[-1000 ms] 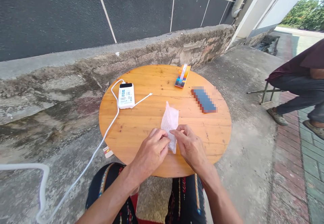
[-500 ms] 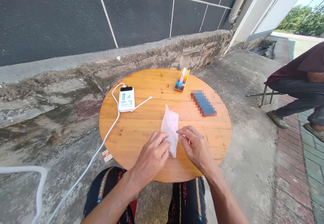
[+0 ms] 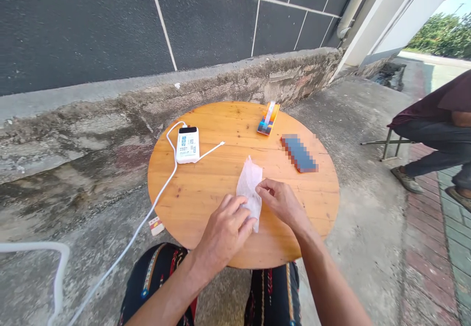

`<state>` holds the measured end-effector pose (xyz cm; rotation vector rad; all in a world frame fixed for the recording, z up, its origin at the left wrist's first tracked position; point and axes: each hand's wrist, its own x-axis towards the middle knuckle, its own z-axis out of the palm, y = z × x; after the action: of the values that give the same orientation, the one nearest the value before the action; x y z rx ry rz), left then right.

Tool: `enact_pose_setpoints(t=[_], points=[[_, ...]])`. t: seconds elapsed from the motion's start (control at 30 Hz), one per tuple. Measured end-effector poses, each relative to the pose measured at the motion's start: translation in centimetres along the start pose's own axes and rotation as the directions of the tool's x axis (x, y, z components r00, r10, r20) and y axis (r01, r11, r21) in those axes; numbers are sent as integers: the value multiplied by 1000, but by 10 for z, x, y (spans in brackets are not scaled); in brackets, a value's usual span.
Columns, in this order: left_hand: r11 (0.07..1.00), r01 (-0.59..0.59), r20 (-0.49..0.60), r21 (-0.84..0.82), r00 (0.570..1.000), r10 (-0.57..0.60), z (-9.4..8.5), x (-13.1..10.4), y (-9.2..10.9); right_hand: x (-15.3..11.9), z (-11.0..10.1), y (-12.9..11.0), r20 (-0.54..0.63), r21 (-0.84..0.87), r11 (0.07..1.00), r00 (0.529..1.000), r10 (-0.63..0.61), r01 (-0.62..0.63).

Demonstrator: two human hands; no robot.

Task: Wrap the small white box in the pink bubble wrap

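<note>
A thin, pale white tissue (image 3: pixel 250 178) lies lengthwise on the round wooden table (image 3: pixel 198 203), in front of me. My left hand (image 3: pixel 230 223) rests over its lower left part, fingers apart and lightly bent, with the thumb near the bottom edge. At the tissue's right edge, my right hand (image 3: pixel 277 198) has thumb and forefinger pinched together on it. The exact contact under the left fingertips is hidden.
A white power bank (image 3: pixel 188 145) with a white cable (image 3: pixel 156 201) lies at the table's left. At the back is an orange-and-blue box (image 3: pixel 268 122) with a pale strip; right of it, a blurred phone-like slab (image 3: pixel 300 154). A seated person (image 3: pixel 434 115) is at far right.
My left thumb has moved right and down along the tissue. The right fingers have closed in on its right edge. The whole view has shifted slightly.
</note>
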<state>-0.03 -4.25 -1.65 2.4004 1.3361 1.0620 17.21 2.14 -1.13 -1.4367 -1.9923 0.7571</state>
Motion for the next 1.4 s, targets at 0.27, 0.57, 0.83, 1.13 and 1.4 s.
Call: enact_pose_setpoints(t=[0.27, 0.57, 0.83, 1.13, 1.4], points=[[999, -42, -15, 33, 999, 43, 4, -1, -2, 20, -3, -13, 155, -193, 981, 986, 66, -36], [997, -33, -53, 70, 998, 37, 6, -1, -1, 37, -13, -30, 291, -388, 919, 956, 44, 76], [998, -65, -2, 10, 998, 65, 2, 1, -5, 41, -9, -41, 365, -537, 840, 919, 147, 79], [998, -64, 87, -5, 994, 64, 0, 5, -9, 43, -8, -42, 315, -576, 815, 936, 155, 59], [998, -54, 336, -20, 940, 57, -11, 22, -20, -8, -9, 6, -12, 78, 976, 978, 207, -206]])
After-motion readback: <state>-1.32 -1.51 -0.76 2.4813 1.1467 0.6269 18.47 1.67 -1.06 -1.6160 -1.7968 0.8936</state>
